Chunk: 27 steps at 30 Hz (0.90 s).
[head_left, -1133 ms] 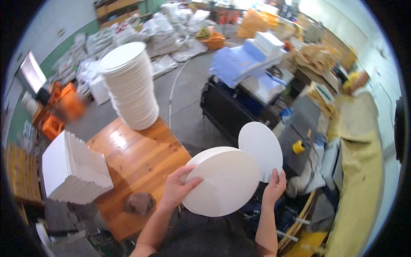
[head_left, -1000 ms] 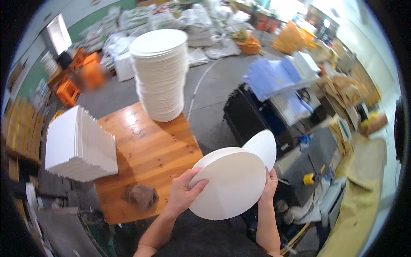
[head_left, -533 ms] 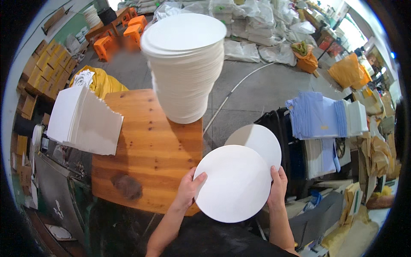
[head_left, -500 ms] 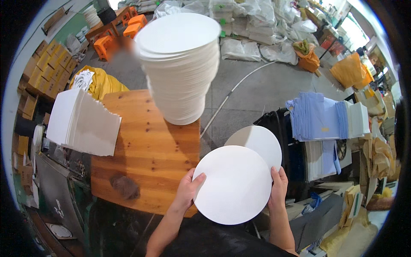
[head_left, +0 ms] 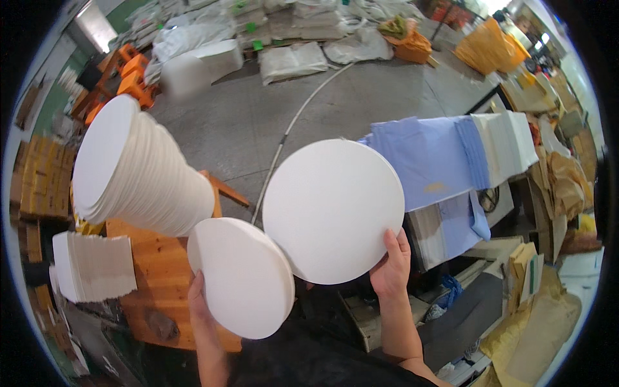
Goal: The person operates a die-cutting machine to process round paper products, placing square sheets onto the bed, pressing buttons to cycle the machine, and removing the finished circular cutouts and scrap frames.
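My right hand (head_left: pixel 391 263) grips a flat white disc (head_left: pixel 333 211) by its lower right edge, holding it up in front of me. In my left hand (head_left: pixel 200 295) is a thicker white round piece, apparently a small stack of discs (head_left: pixel 248 280), tilted and pinched at its left edge. The two round pieces meet or overlap near the middle; whether they touch is unclear. A tall stack of white discs (head_left: pixel 145 171) rises from the wooden table (head_left: pixel 151 271) at the left, beyond my left hand.
White sheets (head_left: pixel 97 267) stand stacked on the table's left. Blue and white folded sheets (head_left: pixel 425 155) lie at the right. A pale hose (head_left: pixel 298 116) crosses the grey floor. White sacks (head_left: pixel 293 63), an orange bag (head_left: pixel 412 46) and orange stools (head_left: pixel 134 76) stand farther back.
The view has turned right, so the table and tall stack sit farther left. The two round pieces have been drawn apart sideways, the left one lower and the right one higher.
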Tool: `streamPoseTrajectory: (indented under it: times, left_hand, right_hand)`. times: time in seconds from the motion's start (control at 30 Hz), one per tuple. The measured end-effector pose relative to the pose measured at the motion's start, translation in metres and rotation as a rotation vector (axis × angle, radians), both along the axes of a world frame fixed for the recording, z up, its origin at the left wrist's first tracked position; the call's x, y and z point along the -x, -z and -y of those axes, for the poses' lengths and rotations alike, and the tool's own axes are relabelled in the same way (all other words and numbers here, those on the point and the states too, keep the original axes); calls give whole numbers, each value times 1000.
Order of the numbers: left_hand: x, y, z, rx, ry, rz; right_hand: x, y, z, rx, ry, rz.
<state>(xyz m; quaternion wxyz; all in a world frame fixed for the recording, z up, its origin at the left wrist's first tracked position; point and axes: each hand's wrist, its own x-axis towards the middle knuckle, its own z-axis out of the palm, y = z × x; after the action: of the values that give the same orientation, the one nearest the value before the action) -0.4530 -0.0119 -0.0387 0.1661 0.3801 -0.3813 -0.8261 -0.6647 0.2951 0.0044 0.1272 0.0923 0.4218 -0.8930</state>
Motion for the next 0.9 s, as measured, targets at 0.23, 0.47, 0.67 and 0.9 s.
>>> streamPoseTrajectory:
  times: [0.23, 0.47, 0.67, 0.9]
  left_hand:
    - [65, 46, 11, -262, 172, -265]
    - [214, 41, 58, 221, 187, -146]
    - [329, 26, 103, 160, 317, -289]
    - [433, -39, 121, 729, 164, -233]
  right_hand:
    - [38, -1, -9, 5, 102, 9]
    - [98, 33, 31, -426, 123, -174]
    - [200, 66, 137, -388, 71, -21]
    - [332, 93, 210, -6, -62, 219]
